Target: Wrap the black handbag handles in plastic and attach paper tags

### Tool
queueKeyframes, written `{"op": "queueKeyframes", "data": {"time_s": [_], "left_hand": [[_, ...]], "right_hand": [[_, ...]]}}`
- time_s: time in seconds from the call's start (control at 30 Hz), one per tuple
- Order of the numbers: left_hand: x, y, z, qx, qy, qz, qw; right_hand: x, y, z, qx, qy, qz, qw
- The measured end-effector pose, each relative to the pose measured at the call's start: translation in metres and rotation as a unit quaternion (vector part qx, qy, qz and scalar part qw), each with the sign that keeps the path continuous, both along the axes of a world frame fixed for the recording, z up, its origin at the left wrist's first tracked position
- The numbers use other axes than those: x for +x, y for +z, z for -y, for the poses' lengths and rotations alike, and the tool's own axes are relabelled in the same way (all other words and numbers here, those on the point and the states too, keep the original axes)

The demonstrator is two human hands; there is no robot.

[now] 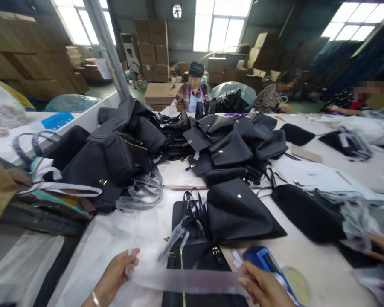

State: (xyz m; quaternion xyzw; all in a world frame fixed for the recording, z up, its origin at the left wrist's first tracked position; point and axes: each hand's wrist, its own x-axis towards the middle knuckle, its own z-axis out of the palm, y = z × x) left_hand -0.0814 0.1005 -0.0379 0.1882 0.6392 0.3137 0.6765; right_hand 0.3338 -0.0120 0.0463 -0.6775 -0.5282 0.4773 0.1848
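Note:
A translucent plastic strip (192, 281) is stretched level between my two hands. My left hand (115, 273) pinches its left end and wears a bracelet at the wrist. My right hand (262, 281) grips the other end, and a small white tag (237, 259) shows by its thumb. Beneath the strip lies a black backpack (198, 256) with a gold zipper, gold buckles and plastic-wrapped straps. Its large black flap or body panel (240, 213) with a snap spreads above. Just behind my right hand sits a blue tape dispenser (264, 258), next to a yellowish tape roll (296, 283).
Black bags (224, 145) are heaped across the table's middle, with more bags (109, 166) at left. Another person's hands (382, 251) handle a plastic-wrapped black bag (307, 211) at right. Several people work beyond the table. Cardboard boxes (152, 51) are stacked behind.

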Motion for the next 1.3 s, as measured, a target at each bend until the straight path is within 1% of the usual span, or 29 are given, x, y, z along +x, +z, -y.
{"op": "queueKeyframes", "data": {"time_s": [0.03, 0.07, 0.1, 0.13, 0.17, 0.2, 0.23, 0.27, 0.3, 0.33, 0.37, 0.4, 0.43, 0.47, 0.5, 0.53, 0.6, 0.63, 0.7, 0.77, 0.83, 0.9, 0.97, 1.03, 1.1, 1.17, 1.23, 1.3], "left_hand": [[-0.006, 0.002, 0.015, 0.012, -0.055, -0.056, 0.997], [-0.013, 0.004, 0.028, 0.004, -0.096, -0.140, 0.985], [-0.019, 0.006, 0.037, 0.002, -0.132, -0.234, 0.963], [-0.023, 0.009, 0.042, 0.022, -0.158, -0.330, 0.930], [-0.024, 0.013, 0.045, 0.063, -0.170, -0.415, 0.891], [-0.021, 0.019, 0.046, 0.127, -0.178, -0.476, 0.852], [-0.012, 0.026, 0.045, 0.208, -0.181, -0.508, 0.816], [0.001, 0.034, 0.044, 0.282, -0.186, -0.507, 0.793], [0.018, 0.041, 0.043, 0.329, -0.211, -0.466, 0.794], [0.038, 0.048, 0.042, 0.344, -0.233, -0.400, 0.817], [0.059, 0.053, 0.042, 0.326, -0.275, -0.304, 0.852], [0.080, 0.056, 0.042, 0.289, -0.316, -0.188, 0.884], [0.098, 0.056, 0.041, 0.237, -0.343, -0.078, 0.906], [0.114, 0.055, 0.041, 0.189, -0.357, 0.005, 0.915], [0.125, 0.051, 0.040, 0.153, -0.360, 0.057, 0.919], [0.132, 0.046, 0.039, 0.131, -0.352, 0.081, 0.923], [0.137, 0.036, 0.036, 0.123, -0.325, 0.070, 0.935], [0.136, 0.032, 0.034, 0.128, -0.312, 0.051, 0.940], [0.131, 0.026, 0.031, 0.137, -0.307, 0.022, 0.942], [0.125, 0.022, 0.031, 0.136, -0.311, 0.005, 0.941], [0.119, 0.019, 0.032, 0.128, -0.318, -0.004, 0.939], [0.113, 0.016, 0.035, 0.115, -0.324, 0.000, 0.939], [0.107, 0.014, 0.038, 0.103, -0.334, 0.013, 0.937], [0.102, 0.015, 0.040, 0.108, -0.345, 0.019, 0.932], [0.100, 0.019, 0.040, 0.118, -0.350, 0.038, 0.929], [0.100, 0.021, 0.040, 0.105, -0.344, 0.076, 0.930], [0.100, 0.020, 0.038, 0.083, -0.333, 0.084, 0.936], [0.096, 0.017, 0.035, 0.080, -0.321, 0.045, 0.943]], "right_hand": [[-0.005, -0.004, 0.001, 0.005, -0.014, 0.005, 1.000], [-0.013, -0.009, 0.001, 0.007, -0.016, 0.001, 1.000], [-0.024, -0.013, 0.000, 0.006, -0.012, -0.002, 1.000], [-0.036, -0.016, -0.001, 0.006, -0.001, 0.000, 1.000], [-0.048, -0.019, -0.002, 0.009, 0.015, 0.004, 1.000], [-0.060, -0.022, -0.004, 0.015, 0.033, 0.009, 0.999], [-0.071, -0.023, -0.006, 0.023, 0.054, 0.011, 0.998], [-0.081, -0.024, -0.009, 0.033, 0.072, 0.012, 0.997], [-0.089, -0.025, -0.012, 0.043, 0.088, 0.010, 0.995], [-0.095, -0.025, -0.016, 0.051, 0.100, 0.006, 0.994], [-0.100, -0.024, -0.021, 0.059, 0.106, 0.004, 0.993], [-0.102, -0.024, -0.025, 0.068, 0.108, 0.007, 0.992], [-0.104, -0.024, -0.030, 0.078, 0.107, 0.015, 0.991], [-0.103, -0.024, -0.034, 0.083, 0.103, 0.022, 0.991], [-0.102, -0.025, -0.038, 0.083, 0.096, 0.021, 0.992], [-0.100, -0.027, -0.041, 0.074, 0.081, 0.006, 0.994], [-0.097, -0.035, -0.043, 0.037, 0.029, -0.074, 0.996], [-0.096, -0.040, -0.042, 0.010, -0.004, -0.130, 0.991], [-0.098, -0.052, -0.038, -0.040, -0.060, -0.232, 0.970], [-0.104, -0.061, -0.034, -0.072, -0.090, -0.277, 0.954], [-0.111, -0.067, -0.031, -0.073, -0.107, -0.265, 0.956], [-0.117, -0.068, -0.029, -0.054, -0.109, -0.224, 0.967], [-0.125, -0.067, -0.028, -0.043, -0.093, -0.183, 0.978], [-0.134, -0.064, -0.029, -0.049, -0.071, -0.153, 0.984], [-0.142, -0.062, -0.031, -0.051, -0.046, -0.145, 0.987], [-0.147, -0.060, -0.035, -0.049, -0.030, -0.146, 0.988], [-0.142, -0.060, -0.039, -0.070, -0.021, -0.150, 0.986], [-0.126, -0.063, -0.042, -0.103, -0.033, -0.127, 0.986]]}}
